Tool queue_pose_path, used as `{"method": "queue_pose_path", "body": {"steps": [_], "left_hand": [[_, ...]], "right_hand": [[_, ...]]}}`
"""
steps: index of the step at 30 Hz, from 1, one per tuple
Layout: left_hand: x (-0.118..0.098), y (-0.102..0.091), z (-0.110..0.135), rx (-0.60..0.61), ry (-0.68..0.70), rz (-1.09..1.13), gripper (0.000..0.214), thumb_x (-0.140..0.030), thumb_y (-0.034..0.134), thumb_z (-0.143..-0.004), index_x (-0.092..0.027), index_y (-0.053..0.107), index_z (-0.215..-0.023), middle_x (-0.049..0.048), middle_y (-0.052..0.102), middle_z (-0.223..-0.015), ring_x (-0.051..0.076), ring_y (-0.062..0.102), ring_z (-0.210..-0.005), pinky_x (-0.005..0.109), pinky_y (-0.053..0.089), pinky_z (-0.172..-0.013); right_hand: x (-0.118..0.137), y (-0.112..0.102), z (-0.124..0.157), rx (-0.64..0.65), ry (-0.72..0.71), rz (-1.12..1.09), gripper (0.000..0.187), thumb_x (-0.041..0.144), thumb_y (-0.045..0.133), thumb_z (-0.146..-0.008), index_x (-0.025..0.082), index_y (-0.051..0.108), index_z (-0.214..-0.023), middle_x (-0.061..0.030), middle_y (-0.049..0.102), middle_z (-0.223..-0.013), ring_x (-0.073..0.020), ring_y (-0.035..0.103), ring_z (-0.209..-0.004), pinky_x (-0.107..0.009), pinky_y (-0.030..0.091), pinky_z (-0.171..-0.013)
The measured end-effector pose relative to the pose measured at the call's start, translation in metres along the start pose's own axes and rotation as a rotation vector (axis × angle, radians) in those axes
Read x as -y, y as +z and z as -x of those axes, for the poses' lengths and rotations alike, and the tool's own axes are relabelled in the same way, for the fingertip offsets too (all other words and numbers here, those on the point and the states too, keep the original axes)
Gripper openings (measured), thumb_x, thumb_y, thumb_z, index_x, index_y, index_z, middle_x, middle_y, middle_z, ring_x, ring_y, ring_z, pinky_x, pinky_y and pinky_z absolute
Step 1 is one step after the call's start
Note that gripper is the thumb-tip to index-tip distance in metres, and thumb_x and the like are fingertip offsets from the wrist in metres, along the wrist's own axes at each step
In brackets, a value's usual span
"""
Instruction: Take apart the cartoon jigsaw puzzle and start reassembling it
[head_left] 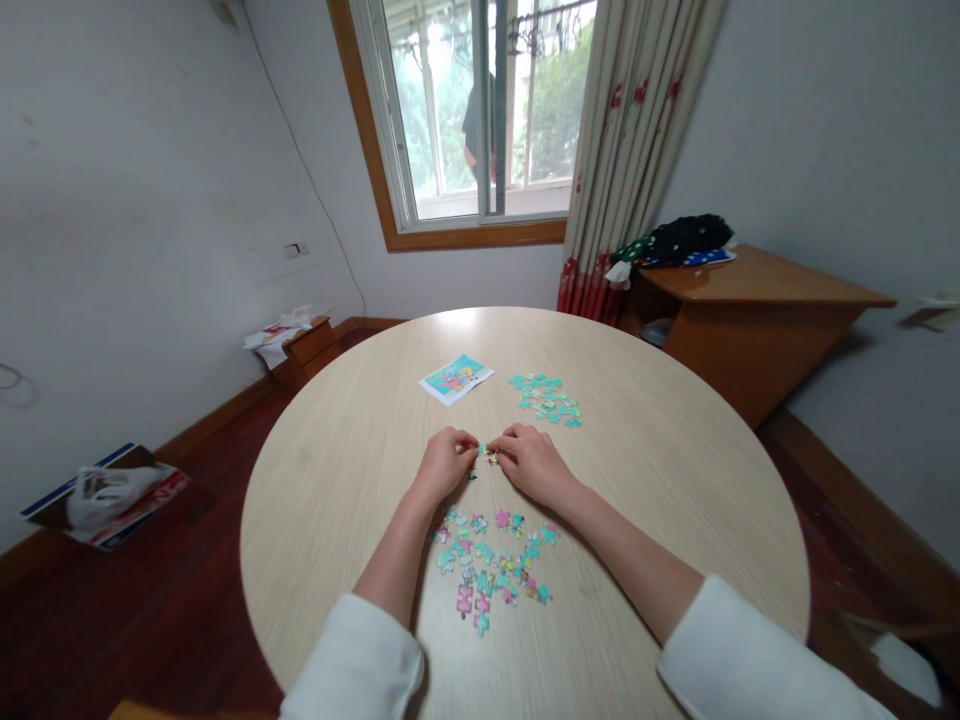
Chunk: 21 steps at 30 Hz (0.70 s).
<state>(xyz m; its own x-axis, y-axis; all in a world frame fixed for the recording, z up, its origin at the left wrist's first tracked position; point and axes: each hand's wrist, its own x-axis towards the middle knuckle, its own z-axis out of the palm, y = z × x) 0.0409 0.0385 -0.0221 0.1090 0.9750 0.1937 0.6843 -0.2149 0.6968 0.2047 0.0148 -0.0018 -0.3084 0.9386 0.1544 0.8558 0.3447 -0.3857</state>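
Note:
Both hands meet near the middle of the round table over a few small jigsaw puzzle pieces [489, 453]. My left hand [448, 458] has its thumb and fingers pinched at the left side of these pieces. From the right, my right hand [531, 460] pinches at the same pieces with thumb and forefinger. The fingers partly hide them. Another puzzle piece [473, 474] lies just under my left fingertips. Between my forearms is a loose spread of pink, teal and yellow puzzle pieces [484, 553].
Beyond my hands lie a picture card [456, 378] and a pile of teal puzzle pieces [547, 400]. The pale round table [337, 500] stands before a window. A wooden desk [765, 285] with cloths is at right, a small cabinet [313, 345] at left. Outside the window a person [472, 125] shows partly.

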Motion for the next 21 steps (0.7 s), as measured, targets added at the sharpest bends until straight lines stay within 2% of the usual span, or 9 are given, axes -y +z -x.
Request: {"method": "queue_pose_path", "body": {"steps": [8,16,21], "left_hand": [[0.0020,0.0022,0.0007,-0.013,0.010,0.002,0.017,-0.009,0.061,-0.073,-0.018,0.074,-0.079,0.0035,0.065,-0.082,0.014,0.061,-0.077,0.025,0.047,-0.075],[-0.0003,0.0018,0.0023,0.008,0.043,-0.038,0.012,-0.018,0.064,-0.076,-0.019,0.074,-0.083,0.0037,0.063,-0.080,0.015,0.060,-0.076,0.027,0.046,-0.075],[-0.0005,0.0023,0.0026,0.011,0.036,-0.041,0.015,-0.016,0.063,-0.075,-0.020,0.074,-0.084,0.0031,0.062,-0.082,0.014,0.060,-0.077,0.025,0.045,-0.075]], "right_hand": [[-0.0049,0.0083,-0.0021,-0.042,-0.003,-0.004,0.027,0.020,0.052,-0.088,0.019,0.064,-0.112,-0.0092,0.063,-0.111,-0.0216,0.054,-0.106,-0.033,0.037,-0.086],[-0.0040,0.0074,-0.0019,-0.042,-0.003,-0.007,0.022,0.021,0.052,-0.088,0.019,0.064,-0.106,-0.0081,0.064,-0.109,-0.0210,0.054,-0.104,-0.032,0.037,-0.085],[-0.0041,0.0073,-0.0025,-0.036,-0.002,-0.011,0.021,0.021,0.053,-0.088,0.019,0.065,-0.105,-0.0079,0.063,-0.110,-0.0209,0.054,-0.104,-0.032,0.036,-0.084]]}}
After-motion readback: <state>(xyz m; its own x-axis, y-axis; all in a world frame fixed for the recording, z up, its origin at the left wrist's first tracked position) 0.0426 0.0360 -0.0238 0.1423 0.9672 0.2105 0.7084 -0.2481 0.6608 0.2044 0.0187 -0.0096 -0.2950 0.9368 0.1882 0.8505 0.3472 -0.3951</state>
